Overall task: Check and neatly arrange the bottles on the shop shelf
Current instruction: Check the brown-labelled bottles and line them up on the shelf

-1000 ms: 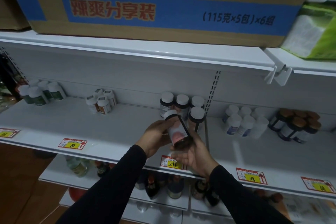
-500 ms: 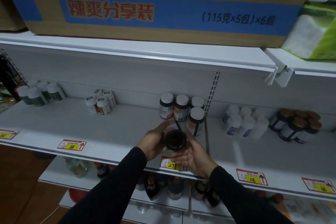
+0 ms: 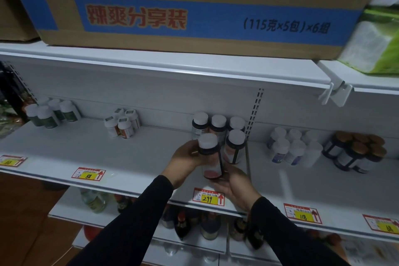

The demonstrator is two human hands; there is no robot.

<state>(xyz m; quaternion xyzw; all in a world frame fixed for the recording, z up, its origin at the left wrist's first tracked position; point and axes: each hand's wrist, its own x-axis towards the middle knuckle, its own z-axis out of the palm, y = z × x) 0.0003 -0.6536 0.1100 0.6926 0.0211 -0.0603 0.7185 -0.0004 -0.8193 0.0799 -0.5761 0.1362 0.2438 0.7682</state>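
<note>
A dark bottle with a white cap and a pink-marked label (image 3: 209, 157) stands nearly upright in both my hands, just above the front of the white shelf (image 3: 138, 157). My left hand (image 3: 183, 161) grips its upper side from the left. My right hand (image 3: 234, 183) cups its base from below and the right. Behind it stand several matching dark white-capped bottles (image 3: 218, 126) against the shelf's back.
Further bottle groups stand along the same shelf: green-labelled (image 3: 51, 113), orange-labelled (image 3: 123, 124), white (image 3: 291, 147) and brown-capped (image 3: 358, 151). A cardboard box (image 3: 194, 6) sits on the shelf above. Price tags (image 3: 208, 197) line the edge. Dark bottles fill the lower shelf (image 3: 194, 224).
The bottle had its dark base tipped toward me half a second ago; it now stands upright with its cap on top. Both hands stay on it.
</note>
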